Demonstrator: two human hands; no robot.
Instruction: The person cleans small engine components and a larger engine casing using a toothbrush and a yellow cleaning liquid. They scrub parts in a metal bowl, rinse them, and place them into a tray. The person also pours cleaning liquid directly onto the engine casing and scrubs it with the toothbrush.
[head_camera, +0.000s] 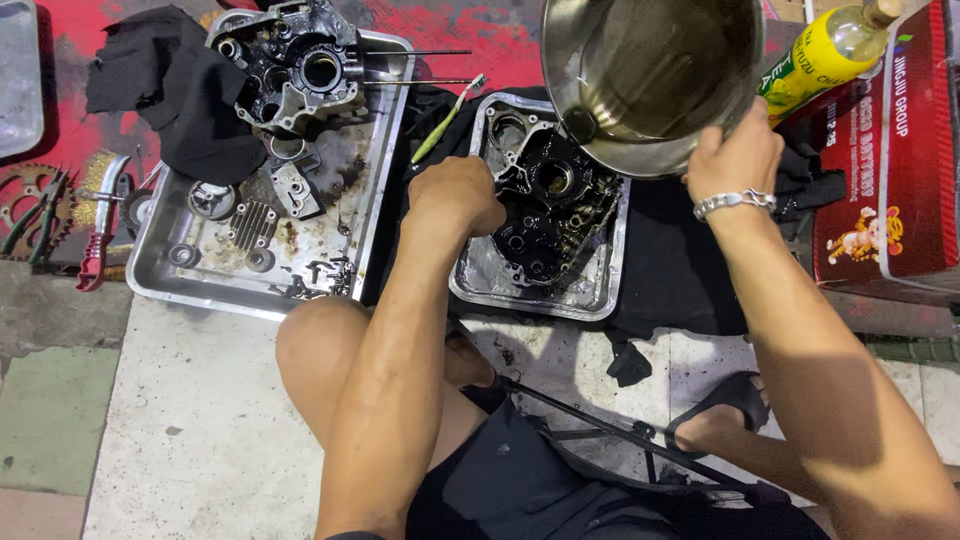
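Observation:
My right hand (735, 158) grips the rim of a steel bowl (650, 75) with clear liquid in it, tilted over a black, greasy engine case half (550, 205). That case lies in a small steel tray (590, 290). My left hand (455, 195) is closed at the case's left edge, on the tray's rim; what it holds is hidden. A metal bracelet sits on my right wrist.
A larger steel tray (165, 285) at left holds another engine case half (295, 65) and several small parts. Black cloth (165, 85), a green-handled brush (445, 118), pliers (100, 225), a sprocket (25, 205), a yellow bottle (825, 50) and a red box (890, 160) lie around.

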